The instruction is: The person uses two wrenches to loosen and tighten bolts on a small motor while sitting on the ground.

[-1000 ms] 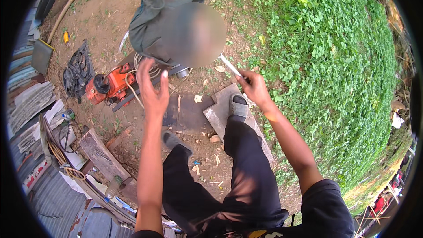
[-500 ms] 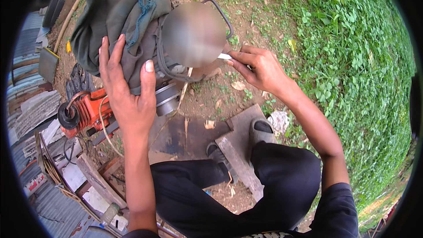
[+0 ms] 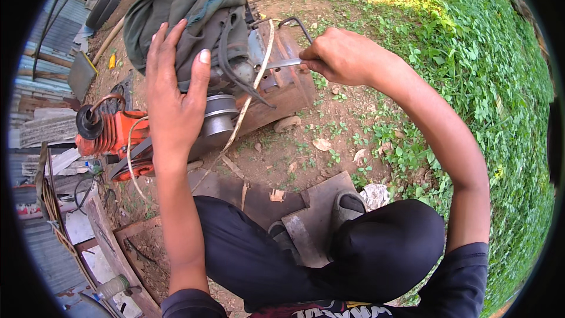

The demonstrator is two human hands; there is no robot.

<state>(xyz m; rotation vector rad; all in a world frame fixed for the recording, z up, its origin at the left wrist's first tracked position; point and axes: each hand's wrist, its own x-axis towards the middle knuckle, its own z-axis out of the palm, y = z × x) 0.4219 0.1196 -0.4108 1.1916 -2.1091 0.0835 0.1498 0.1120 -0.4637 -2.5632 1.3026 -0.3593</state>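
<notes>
My right hand (image 3: 346,58) grips one end of a flat silver wrench (image 3: 285,63). Its far end reaches in among metal parts on a wooden base (image 3: 276,108); the cord and straps partly hide where it meets them. My left hand (image 3: 176,103) rests with fingers spread against a dark green cloth (image 3: 203,6) draped over a machine. Beside that palm sits a grey metal pulley (image 3: 220,116). An orange finned compressor head (image 3: 125,132) shows to the left of my wrist. Across the machine runs a pale cord (image 3: 242,112), and a dark strap (image 3: 227,53) hangs from the cloth.
Boards (image 3: 322,207) lie under my sandalled feet. Low green plants (image 3: 435,82) cover the right side. A long-handled flat-bladed tool (image 3: 82,75), corrugated sheets (image 3: 47,256) and scrap wood lie at left. A bent metal rod (image 3: 299,23) stands behind the wrench.
My view has shifted, showing more of the metal parts and wooden base. The right hand has turned knuckles-up, still on the wrench. My left hand stays against the cloth.
</notes>
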